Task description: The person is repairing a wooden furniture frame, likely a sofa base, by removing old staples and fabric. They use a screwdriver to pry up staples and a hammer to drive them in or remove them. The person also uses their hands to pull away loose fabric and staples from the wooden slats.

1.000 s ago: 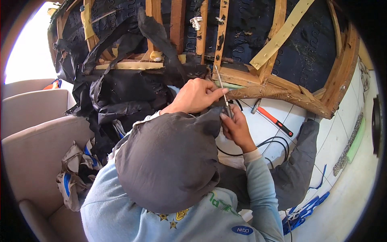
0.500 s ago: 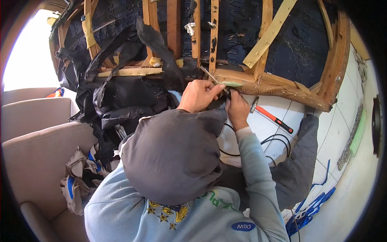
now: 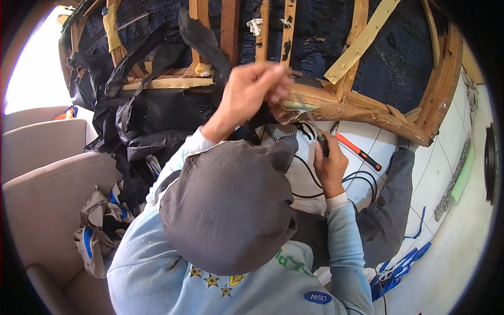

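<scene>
- Where the brown rail [image 3: 362, 112] ends near the middle of my view, I see the left hand [image 3: 256, 93] raised over that end, fingers bent and blurred by motion; I cannot tell whether it holds anything.
- On my other side, the right hand [image 3: 331, 165] is wrapped around the dark handle of a tool [image 3: 323, 144], just below the rail. Its thin shaft points up and to the left, toward a pale green strip [image 3: 302, 105] at the rail's end; I can't make out whether the tip touches.
- The rail runs along the near edge of a wooden frame [image 3: 310, 95], whose slats cross a dark backing with wavy springs. A yellow strip [image 3: 362, 44] lies slantwise over it.
- Just beside the right hand I have a hammer [image 3: 359, 151] with an orange and black handle, lying on white floor tiles [image 3: 362, 134]. A black cable [image 3: 304, 195] loops on the floor near it.
- To the left of the left hand, torn black cloth [image 3: 168, 115] hangs from the frame.
- Farther left I get a grey seat [image 3: 58, 181]; at lower right, blue straps [image 3: 388, 283] lie in a heap.
</scene>
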The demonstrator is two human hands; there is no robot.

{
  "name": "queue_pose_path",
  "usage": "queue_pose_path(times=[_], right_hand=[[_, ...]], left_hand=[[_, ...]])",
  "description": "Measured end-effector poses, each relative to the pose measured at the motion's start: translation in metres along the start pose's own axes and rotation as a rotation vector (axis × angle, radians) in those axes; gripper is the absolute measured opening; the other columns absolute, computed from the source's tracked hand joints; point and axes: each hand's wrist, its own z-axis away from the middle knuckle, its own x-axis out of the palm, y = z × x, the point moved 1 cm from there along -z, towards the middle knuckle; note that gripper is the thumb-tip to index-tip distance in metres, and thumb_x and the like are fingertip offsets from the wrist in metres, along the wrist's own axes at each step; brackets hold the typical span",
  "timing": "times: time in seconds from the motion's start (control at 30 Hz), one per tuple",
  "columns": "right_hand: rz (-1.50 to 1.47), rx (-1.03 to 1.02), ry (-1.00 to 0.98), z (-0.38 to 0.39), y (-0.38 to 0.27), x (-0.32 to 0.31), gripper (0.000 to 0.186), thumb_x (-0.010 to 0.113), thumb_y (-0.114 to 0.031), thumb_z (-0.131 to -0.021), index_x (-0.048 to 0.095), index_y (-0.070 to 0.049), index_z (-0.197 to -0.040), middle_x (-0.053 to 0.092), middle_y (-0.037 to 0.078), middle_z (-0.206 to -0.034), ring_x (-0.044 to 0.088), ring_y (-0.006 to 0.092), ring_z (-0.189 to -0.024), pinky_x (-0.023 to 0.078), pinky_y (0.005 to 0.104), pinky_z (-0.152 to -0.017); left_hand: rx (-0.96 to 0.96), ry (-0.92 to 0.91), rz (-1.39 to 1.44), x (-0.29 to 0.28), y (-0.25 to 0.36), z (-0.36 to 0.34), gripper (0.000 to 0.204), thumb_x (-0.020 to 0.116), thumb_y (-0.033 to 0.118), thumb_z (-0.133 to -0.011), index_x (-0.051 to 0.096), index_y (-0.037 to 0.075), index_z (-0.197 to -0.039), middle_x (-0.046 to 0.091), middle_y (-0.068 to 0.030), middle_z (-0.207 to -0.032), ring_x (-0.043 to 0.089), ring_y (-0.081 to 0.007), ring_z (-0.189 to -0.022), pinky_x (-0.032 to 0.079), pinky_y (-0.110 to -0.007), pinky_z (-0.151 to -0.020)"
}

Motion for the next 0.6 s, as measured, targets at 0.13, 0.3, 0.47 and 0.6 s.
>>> queue_pose_path(times=[0.13, 0.3, 0.47, 0.6], right_hand=[[-0.267, 0.322, -0.230, 0.009, -0.011, -0.004, 0.036, 0.076, -0.015, -0.101, 0.062, -0.005, -0.133, 0.076, 0.021, -0.102, 0.077, 0.0415, -0.088, 0.060, 0.0435, -0.075], [-0.321, 0.212, -0.226, 0.025, -0.021, 0.004, 0.036, 0.073, -0.013, -0.102, 0.062, -0.004, -0.135, 0.077, 0.022, -0.102, 0.077, 0.0417, -0.089, 0.060, 0.0437, -0.077], [-0.272, 0.265, -0.259, 0.023, -0.017, 0.006, 0.035, 0.073, -0.014, -0.102, 0.063, -0.006, -0.134, 0.076, 0.023, -0.102, 0.077, 0.0409, -0.088, 0.060, 0.0436, -0.075], [-0.208, 0.211, -0.248, 0.019, -0.015, 0.006, 0.035, 0.074, -0.015, -0.101, 0.065, -0.006, -0.133, 0.076, 0.022, -0.103, 0.077, 0.0409, -0.089, 0.060, 0.0436, -0.076]], left_hand=[[0.418, 0.144, -0.154, 0.002, 0.028, -0.025, 0.037, 0.065, 0.027, -0.112, 0.068, -0.001, -0.135, 0.078, -0.0118, -0.110, 0.075, -0.0190, -0.092, 0.061, -0.031, -0.077], [0.530, 0.313, -0.838, -0.002, -0.018, 0.008, 0.041, 0.084, 0.024, -0.094, 0.075, 0.005, -0.129, 0.071, -0.0137, -0.122, 0.069, -0.0260, -0.096, 0.058, -0.039, -0.083], [0.393, 0.301, -0.864, 0.016, -0.049, 0.037, 0.034, 0.081, 0.021, -0.095, 0.081, 0.009, -0.127, 0.063, -0.0078, -0.145, 0.064, -0.0280, -0.101, 0.056, -0.040, -0.093], [0.360, 0.311, -0.719, 0.015, -0.059, 0.033, 0.027, 0.080, 0.019, -0.095, 0.083, 0.008, -0.120, 0.064, -0.0072, -0.142, 0.066, -0.0253, -0.097, 0.057, -0.039, -0.090]])
